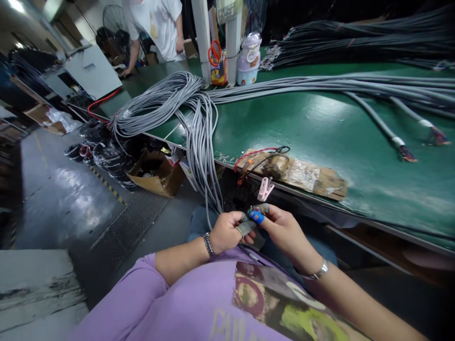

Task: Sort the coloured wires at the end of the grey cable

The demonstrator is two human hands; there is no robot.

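My left hand [227, 232], with grey wraps on its fingers, is closed in front of my lap; what it grips is mostly hidden. Close beside it, my right hand [286, 231] pinches the tips of thin coloured wires [253, 210] between a blue-covered thumb and a wrapped finger. A stretch of grey cable [254, 256] shows below the hands. Just beyond them, a pink clothespin [265, 189] sits at the table edge, by a wooden board [332, 183] wrapped in clear tape. Red and black leads [254, 152] lie across that board.
A thick bundle of grey cables [202, 137] drapes over the edge of the green table [256, 118]. Stripped cable ends [405, 150] lie at right. Orange scissors [214, 53] and a lilac bottle [249, 59] stand behind. A cardboard box [159, 175] sits below; a person [159, 28] stands beyond.
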